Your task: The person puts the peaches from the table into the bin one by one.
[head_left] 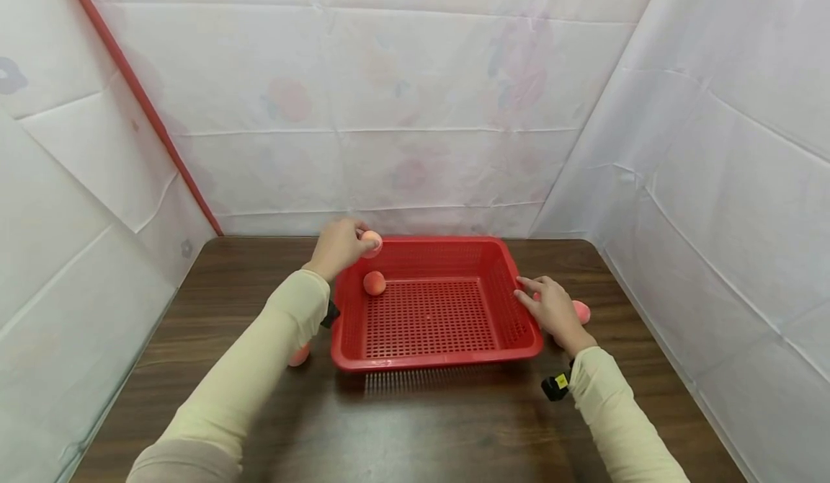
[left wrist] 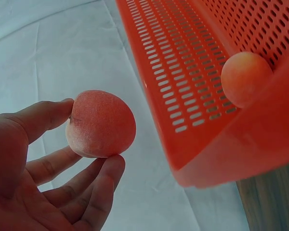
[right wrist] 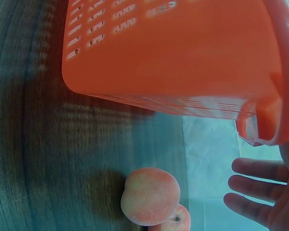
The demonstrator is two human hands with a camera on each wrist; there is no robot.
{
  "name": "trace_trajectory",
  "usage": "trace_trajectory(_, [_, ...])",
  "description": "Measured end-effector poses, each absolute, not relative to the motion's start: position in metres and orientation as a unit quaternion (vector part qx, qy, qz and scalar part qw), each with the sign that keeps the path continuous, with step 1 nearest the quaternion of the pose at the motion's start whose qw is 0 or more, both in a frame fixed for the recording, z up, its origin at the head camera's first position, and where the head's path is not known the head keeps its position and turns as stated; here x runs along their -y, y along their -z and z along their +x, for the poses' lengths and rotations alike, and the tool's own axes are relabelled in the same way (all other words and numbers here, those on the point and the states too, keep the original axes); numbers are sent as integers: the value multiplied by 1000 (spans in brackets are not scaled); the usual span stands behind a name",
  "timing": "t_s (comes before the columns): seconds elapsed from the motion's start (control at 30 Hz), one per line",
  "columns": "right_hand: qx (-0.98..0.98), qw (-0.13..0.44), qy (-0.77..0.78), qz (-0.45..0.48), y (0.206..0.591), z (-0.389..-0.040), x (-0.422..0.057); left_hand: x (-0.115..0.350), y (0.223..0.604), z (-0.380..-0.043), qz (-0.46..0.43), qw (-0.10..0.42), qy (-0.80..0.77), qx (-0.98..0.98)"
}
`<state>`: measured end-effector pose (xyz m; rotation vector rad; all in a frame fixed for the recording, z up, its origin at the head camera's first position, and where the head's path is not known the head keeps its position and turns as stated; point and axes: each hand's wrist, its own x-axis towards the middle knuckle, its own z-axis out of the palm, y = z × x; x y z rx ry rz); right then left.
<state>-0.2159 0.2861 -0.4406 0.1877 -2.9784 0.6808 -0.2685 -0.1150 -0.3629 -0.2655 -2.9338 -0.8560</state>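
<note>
My left hand (head_left: 341, 245) pinches a peach (left wrist: 101, 124) between thumb and fingertips, held up at the basket's back left corner. The red plastic basket (head_left: 437, 359) has slotted walls and a grid floor. One peach (head_left: 374, 283) lies inside it, near the left wall. On the other side, my right hand (head_left: 550, 306) touches the right rim, its fingers mostly straight. Three of those fingers (right wrist: 260, 187) stretch out below the rim in the right wrist view; the rest of that hand is largely hidden.
Right of the basket, a peach (right wrist: 151, 196) and another peach (right wrist: 182, 219) lie close together on the dark wooden table (head_left: 454, 432). A further peach (head_left: 299, 355) lies left of the basket, partly behind my left sleeve. White sheeting (head_left: 415, 108) walls the back and sides.
</note>
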Motion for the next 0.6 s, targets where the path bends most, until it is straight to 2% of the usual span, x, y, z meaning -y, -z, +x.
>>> trace_trajectory(0.6, [972, 47, -220, 65, 440, -213, -286, 87, 380, -270, -101, 4, 281, 955])
